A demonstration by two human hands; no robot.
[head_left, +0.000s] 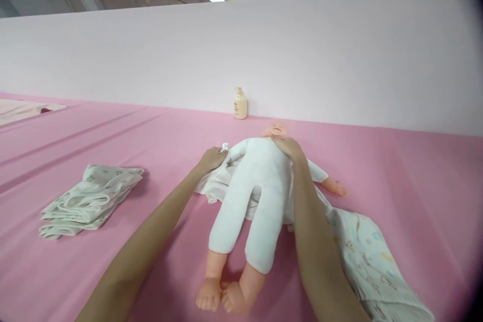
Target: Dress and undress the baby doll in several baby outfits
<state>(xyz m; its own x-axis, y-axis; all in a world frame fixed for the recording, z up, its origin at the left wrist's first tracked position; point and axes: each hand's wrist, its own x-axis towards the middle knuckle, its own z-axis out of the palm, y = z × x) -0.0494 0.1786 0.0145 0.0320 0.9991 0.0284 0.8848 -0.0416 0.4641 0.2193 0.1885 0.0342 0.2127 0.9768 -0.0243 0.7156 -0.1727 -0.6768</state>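
A baby doll (255,176) with a white cloth body lies on its back, its bare feet toward me. Beneath it is spread a white garment (217,181), showing at both sides. My left hand (212,159) is closed on the garment's edge beside the doll's arm on the left; the end of that arm is hidden. My right hand (290,148) rests on the doll's upper chest, just below the chin, with its fingers laid out and partly hidden. The doll's other arm reaches out to the right, its small hand bare.
A folded printed cloth (88,198) lies at the left. Another printed cloth (372,256) is at the right, partly behind my forearm. A cream pump bottle (240,104) stands against the white wall (169,55). Pink sheeting (166,136) covers the surface; pale fabric (22,109) lies far left.
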